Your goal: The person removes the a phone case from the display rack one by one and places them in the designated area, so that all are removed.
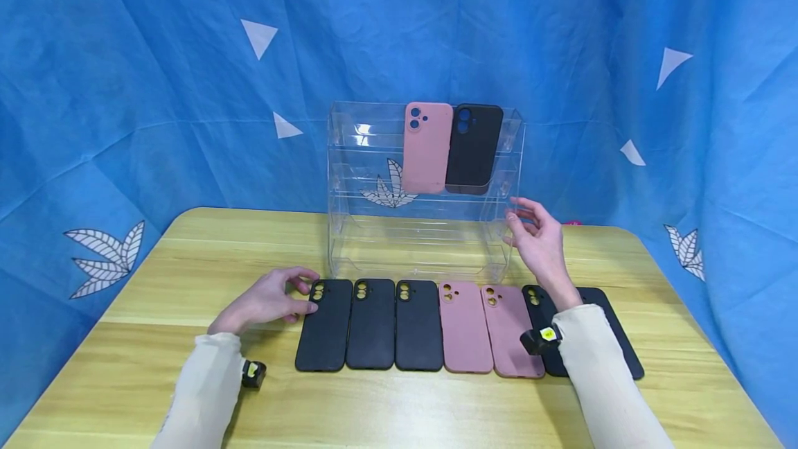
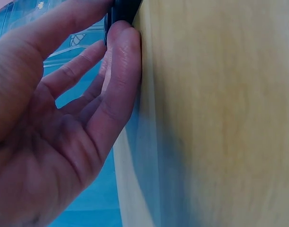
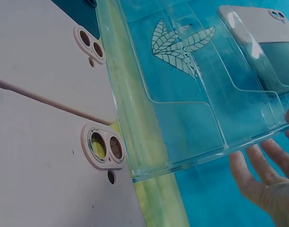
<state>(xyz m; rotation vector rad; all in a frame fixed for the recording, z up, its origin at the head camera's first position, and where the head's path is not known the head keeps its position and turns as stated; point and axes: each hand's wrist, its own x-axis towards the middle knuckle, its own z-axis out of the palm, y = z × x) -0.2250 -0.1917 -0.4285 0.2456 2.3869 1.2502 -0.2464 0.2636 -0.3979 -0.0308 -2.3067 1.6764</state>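
Observation:
My left hand [image 1: 268, 296] is at the upper left corner of the leftmost black phone case [image 1: 324, 331], thumb by its left side and a fingertip at the top corner. In the left wrist view the dark case edge [image 2: 124, 10] shows between thumb and fingers [image 2: 125, 61]. Beside the right side panel of the clear tiered stand [image 1: 411, 234], my right hand [image 1: 539, 238] has its fingers loosely bent, with fingertips at the panel's edge. Whether they touch it I cannot tell. A pink phone case [image 1: 427, 147] and a black phone case [image 1: 476, 144] stand in its upper tier.
Along the stand's front, more cases lie in a row: black ones [image 1: 370, 328], pink ones [image 1: 464, 331] and dark ones partly under my right forearm [image 1: 614, 331]. The wooden table [image 1: 187, 262] meets a blue patterned curtain [image 1: 187, 123] behind. A small pink item [image 1: 571, 223] sits behind my right hand.

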